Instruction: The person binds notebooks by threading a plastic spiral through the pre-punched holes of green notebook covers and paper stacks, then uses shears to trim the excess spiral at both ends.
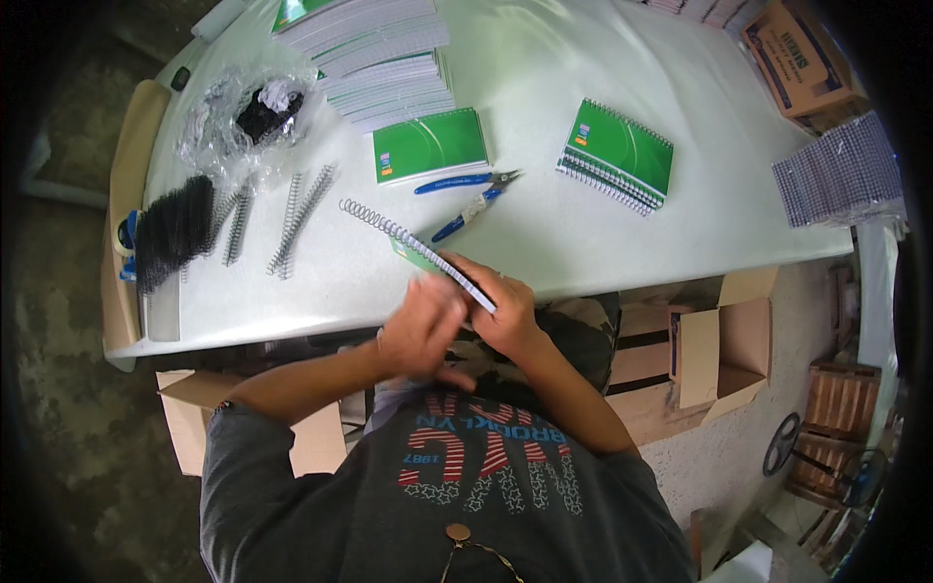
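My right hand [505,306] grips a small green-covered notebook [418,255], tilted so that its spine edge faces up. A metal spiral coil [367,215] runs along that spine, its free end sticking out past the far-left corner. Close beside the notebook's near-left side is my left hand [423,325], smeared by motion, so its fingers are hard to read. Just beyond the notebook lie blue-handled cutting pliers [471,202], jaws toward the right. A green notebook block [430,146] rests behind them, and a stack of spiral-bound notebooks [617,155] sits to the right.
Tall stacks of notebook blocks [379,58] stand at the back. Loose coils [299,222], a bundle of black coils [175,233] and crumpled clear plastic [219,126] lie on the left. A cardboard box [797,63] and wrapped coils [841,175] occupy the right; an open carton [724,350] is below.
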A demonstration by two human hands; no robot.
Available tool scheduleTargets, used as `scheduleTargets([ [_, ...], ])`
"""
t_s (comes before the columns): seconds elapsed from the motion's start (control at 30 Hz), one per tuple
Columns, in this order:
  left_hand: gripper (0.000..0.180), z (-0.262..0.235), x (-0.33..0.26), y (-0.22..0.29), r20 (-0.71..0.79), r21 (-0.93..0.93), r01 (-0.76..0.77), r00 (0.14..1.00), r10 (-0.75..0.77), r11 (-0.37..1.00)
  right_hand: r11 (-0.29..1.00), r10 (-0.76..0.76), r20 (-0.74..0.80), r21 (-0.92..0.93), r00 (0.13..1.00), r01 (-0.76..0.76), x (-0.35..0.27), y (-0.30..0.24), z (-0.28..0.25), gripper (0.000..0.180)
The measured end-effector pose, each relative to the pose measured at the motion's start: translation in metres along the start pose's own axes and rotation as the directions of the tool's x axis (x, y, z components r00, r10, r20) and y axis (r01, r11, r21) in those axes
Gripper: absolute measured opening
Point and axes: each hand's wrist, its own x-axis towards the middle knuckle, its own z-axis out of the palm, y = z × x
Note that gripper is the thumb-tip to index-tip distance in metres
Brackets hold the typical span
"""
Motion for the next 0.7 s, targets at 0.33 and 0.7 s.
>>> scheduleTargets([
  [0.33,0.090,0.003,-0.002,0.009,0.069,0.055,-0.079,0.995,0.075,0.995,0.967,0.114,0.111,0.216,0.987,-0.136,0.015,-0.001,-0.006,0.051],
  [0.7,0.037,-0.045,0.080,-0.010,0.193,0.042,0.206,0.959,-0.210,0.978,0.962,0.161,-0.066,0.235,0.985,-0.141,0.031,0.006,0.005,0.043],
])
